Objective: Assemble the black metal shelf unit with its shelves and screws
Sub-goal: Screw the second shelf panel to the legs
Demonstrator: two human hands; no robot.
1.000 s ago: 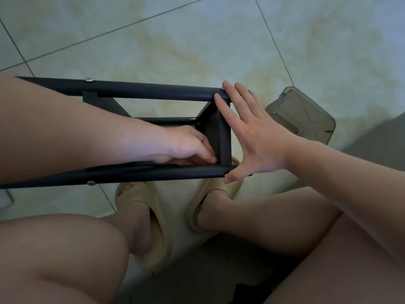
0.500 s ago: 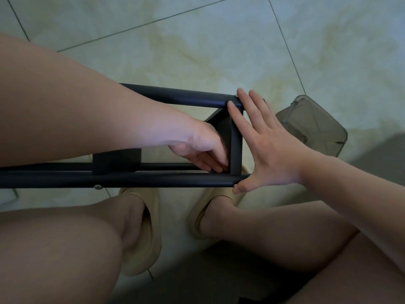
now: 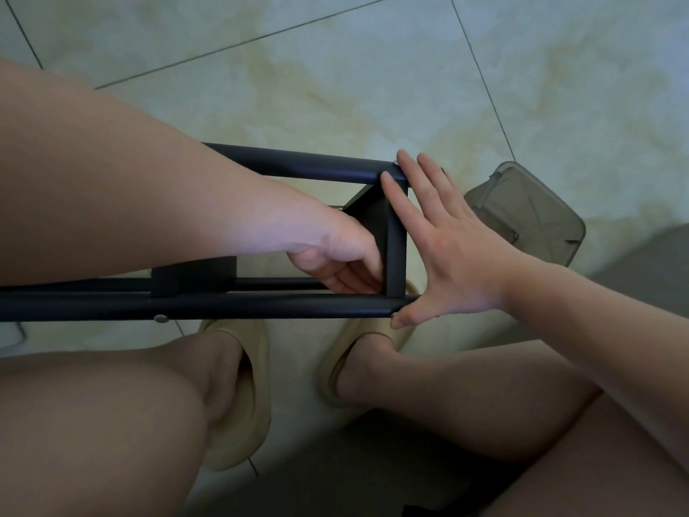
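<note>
On floor [image 3: 335, 87] | 1 shelf frame [image 3: 261, 305] | left hand [image 3: 335, 251], right hand [image 3: 451, 255] touching | 2 slippers [image 3: 258, 352]

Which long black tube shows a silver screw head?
The nearest tube, just above the sandals: a screw head sits on it. The far tube shows none.

Thick, rounded tan foam slippers cover both feet: left slipper [image 3: 255, 423], right slipper [image 3: 330, 371]. Left hand [image 3: 332, 251] and right hand [image 3: 451, 255] are bare, with short nails.

Black shelf frame [image 3: 261, 305], beige slippers [image 3: 242, 397], pale marbled tile floor [image 3: 335, 69], translucent grey container [image 3: 529, 214].
</note>
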